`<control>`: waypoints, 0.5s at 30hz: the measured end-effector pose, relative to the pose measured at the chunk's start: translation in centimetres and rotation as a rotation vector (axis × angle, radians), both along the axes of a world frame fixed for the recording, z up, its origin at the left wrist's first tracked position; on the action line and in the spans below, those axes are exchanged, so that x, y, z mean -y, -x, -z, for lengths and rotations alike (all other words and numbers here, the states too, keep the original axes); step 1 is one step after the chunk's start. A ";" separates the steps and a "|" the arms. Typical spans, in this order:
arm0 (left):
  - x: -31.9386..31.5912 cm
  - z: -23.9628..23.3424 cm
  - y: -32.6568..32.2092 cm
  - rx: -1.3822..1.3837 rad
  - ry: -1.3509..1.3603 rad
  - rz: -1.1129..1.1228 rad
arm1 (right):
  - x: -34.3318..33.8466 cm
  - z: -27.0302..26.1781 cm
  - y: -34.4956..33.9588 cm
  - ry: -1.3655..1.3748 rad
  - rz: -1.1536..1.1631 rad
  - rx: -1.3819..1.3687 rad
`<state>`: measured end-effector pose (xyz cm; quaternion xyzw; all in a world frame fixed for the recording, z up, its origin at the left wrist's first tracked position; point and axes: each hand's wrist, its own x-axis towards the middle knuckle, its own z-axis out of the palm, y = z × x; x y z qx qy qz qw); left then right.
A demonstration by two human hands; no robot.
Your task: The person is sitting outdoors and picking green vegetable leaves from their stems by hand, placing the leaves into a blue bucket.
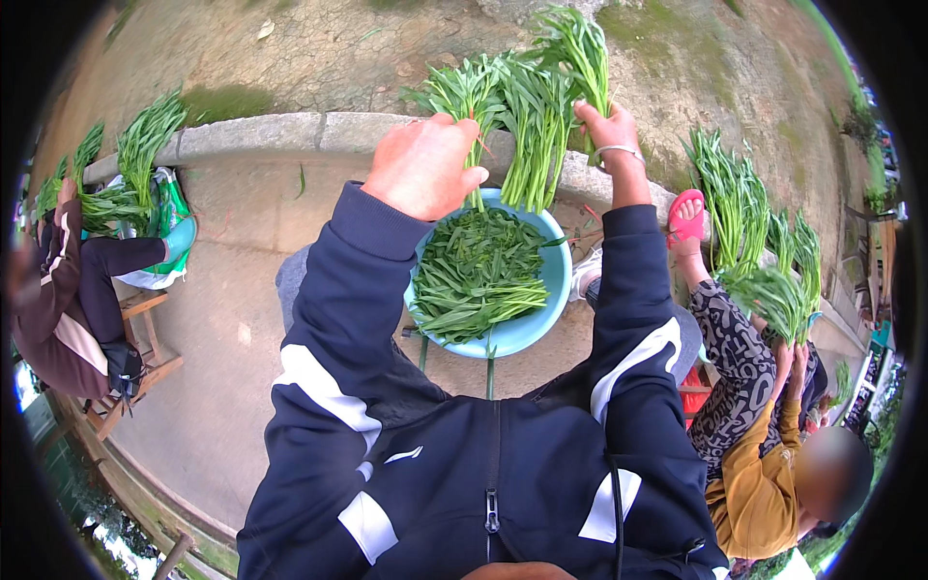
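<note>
My left hand (424, 167) is curled, knuckles up, with a thin red strand (484, 145) at its thumb side. Its fingertips are hidden. Just beyond it lies a bunch of long-leaved green vegetables (464, 90), its stems passing beside the hand. My right hand (612, 138), with a silver bangle (618, 149) at the wrist, grips a second leafy bunch (576, 47) by the stems, leaves pointing away from me. Between the two hands another bunch (536, 134) rests across the stone kerb, stems towards me. Below, a light blue basin (557, 304) holds loose cut greens (482, 268).
A person on a wooden stool (148, 326) at left handles greens beside a green-and-white sack (170, 225). At right, a person in a mustard top (754, 493) holds a bunch (779, 301). More bunches (725, 196) lie along the stone kerb (250, 136); bare earth lies beyond.
</note>
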<state>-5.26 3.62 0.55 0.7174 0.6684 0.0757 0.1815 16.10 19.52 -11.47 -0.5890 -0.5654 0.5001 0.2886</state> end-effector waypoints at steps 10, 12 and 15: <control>0.2 -1.0 -0.7 0.101 -0.285 -0.014 | 4.3 -10.7 -1.9 0.001 -0.155 -0.024; -0.2 -1.6 -2.3 0.102 -0.581 0.100 | 6.5 -11.1 -2.5 0.053 -0.217 -0.042; 0.1 -1.1 -4.4 0.031 -0.739 0.240 | 10.3 -12.1 -2.0 0.123 -0.336 0.013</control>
